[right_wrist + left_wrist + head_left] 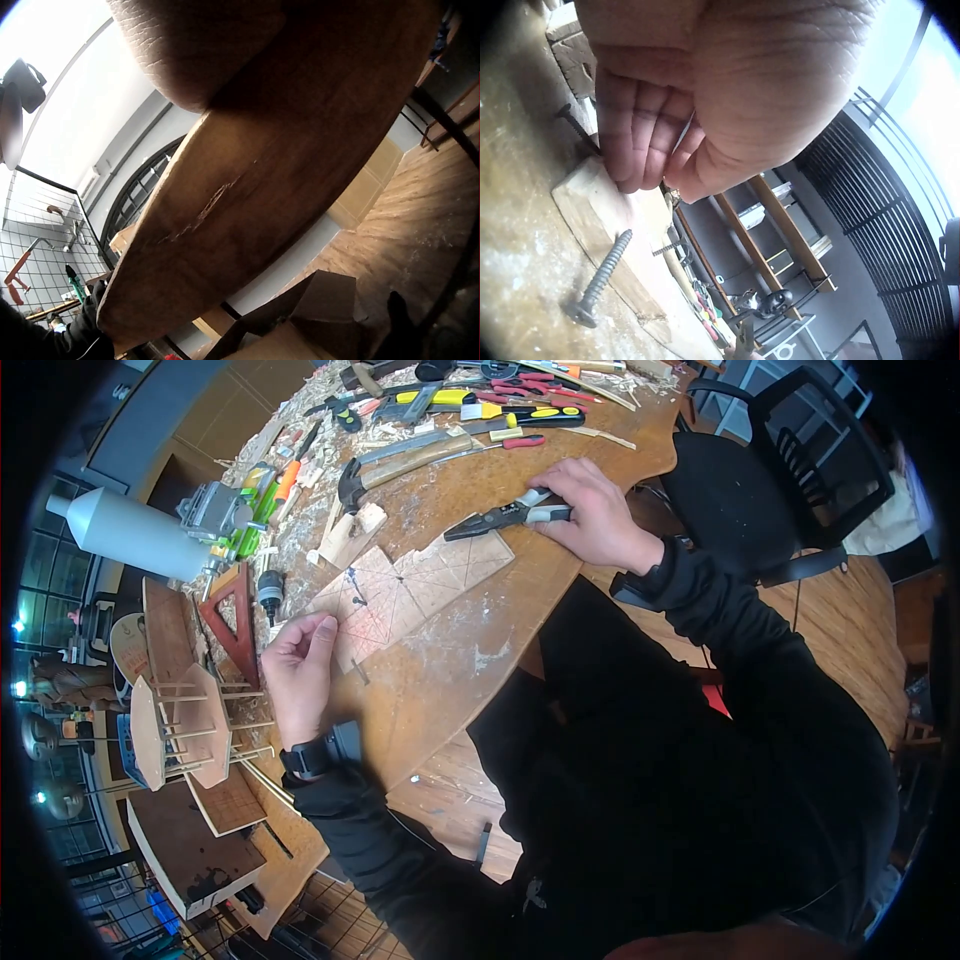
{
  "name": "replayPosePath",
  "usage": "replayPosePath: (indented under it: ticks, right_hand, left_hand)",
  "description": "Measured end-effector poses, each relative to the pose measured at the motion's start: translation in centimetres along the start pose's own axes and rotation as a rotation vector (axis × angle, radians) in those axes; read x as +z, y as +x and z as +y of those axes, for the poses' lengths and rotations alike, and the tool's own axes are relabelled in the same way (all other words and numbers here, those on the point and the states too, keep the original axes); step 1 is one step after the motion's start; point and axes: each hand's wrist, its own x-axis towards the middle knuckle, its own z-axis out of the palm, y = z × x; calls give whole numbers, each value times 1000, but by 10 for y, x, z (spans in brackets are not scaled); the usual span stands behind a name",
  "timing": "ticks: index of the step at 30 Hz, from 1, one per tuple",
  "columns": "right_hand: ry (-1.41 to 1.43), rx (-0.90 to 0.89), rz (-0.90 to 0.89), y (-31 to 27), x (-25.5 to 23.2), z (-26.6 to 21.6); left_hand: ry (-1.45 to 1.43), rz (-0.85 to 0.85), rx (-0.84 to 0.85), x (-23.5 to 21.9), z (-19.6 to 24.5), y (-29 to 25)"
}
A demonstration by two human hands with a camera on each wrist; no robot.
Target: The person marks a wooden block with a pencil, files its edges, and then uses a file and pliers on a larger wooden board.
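Observation:
In the head view my right hand (597, 515) grips grey-and-black pliers (500, 517) by the handles, their dark jaws over the far edge of a flat pale board (440, 585). The board bears pencil lines and a reddish patch. My left hand (300, 668) is at its left end, fingers curled and thumb tip against the index finger; I cannot tell whether something small is pinched there. Screws stand on the board, one screw (358, 598) near its middle. In the left wrist view a screw (604, 277) leans beside the board's edge, and another screw (577, 127) is near the fingers.
Behind the board lie a hammer (352, 485), several hand tools and wood shavings. To the left are a red-brown triangle (230, 622), a screwdriver bit holder (269, 592), a green-and-grey vise (215, 512) and a small wooden shelf model (205, 725). A black chair (735, 505) stands right.

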Motion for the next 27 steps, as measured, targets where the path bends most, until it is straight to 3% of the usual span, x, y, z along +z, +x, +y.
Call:
replayPosePath:
  ticks: [27]
  right_hand:
    - [-2,-34,59,0,4,-1]
  left_hand:
    - [-2,-14,33,-1,-1,-1]
